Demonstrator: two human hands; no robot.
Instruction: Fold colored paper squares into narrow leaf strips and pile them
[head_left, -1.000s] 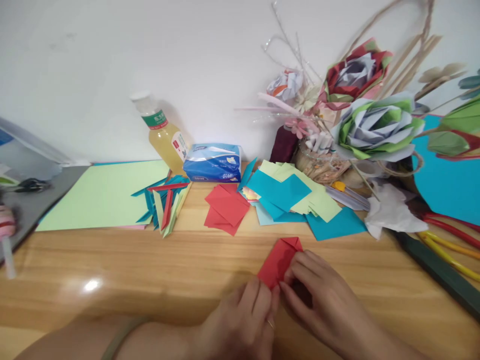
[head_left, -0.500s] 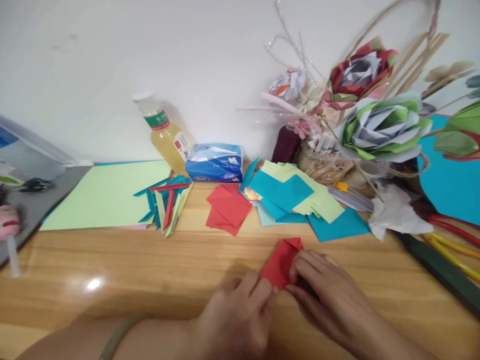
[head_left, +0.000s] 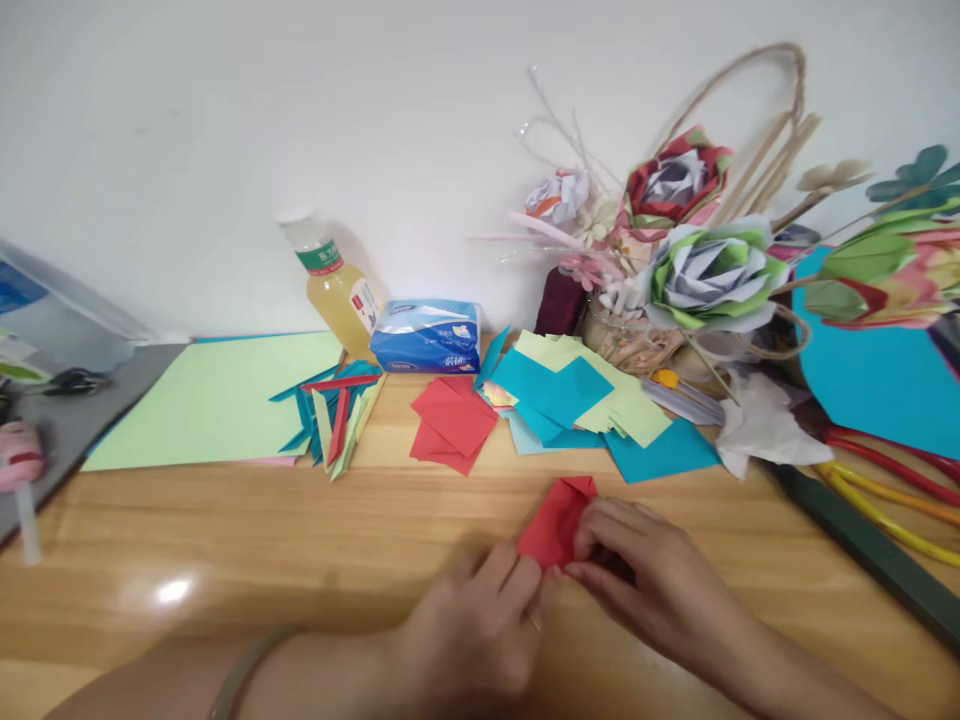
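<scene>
A folded red paper piece [head_left: 555,520] lies on the wooden table [head_left: 300,540] in front of me. My left hand [head_left: 476,625] pinches its near corner with curled fingers. My right hand [head_left: 645,575] presses down on the paper's right side, fingers bent over the fold. Both hands touch the same red piece.
Behind lie a stack of red squares [head_left: 454,425], blue and green squares [head_left: 585,400], folded strips [head_left: 334,410], a large green sheet [head_left: 217,400], a tissue pack [head_left: 427,335], a drink bottle [head_left: 334,280] and a basket of paper flowers [head_left: 675,260]. Coloured tubes [head_left: 892,490] lie at right.
The view has shifted slightly. Both hands stay on the red paper, the fingers working along its near edge with little movement.
</scene>
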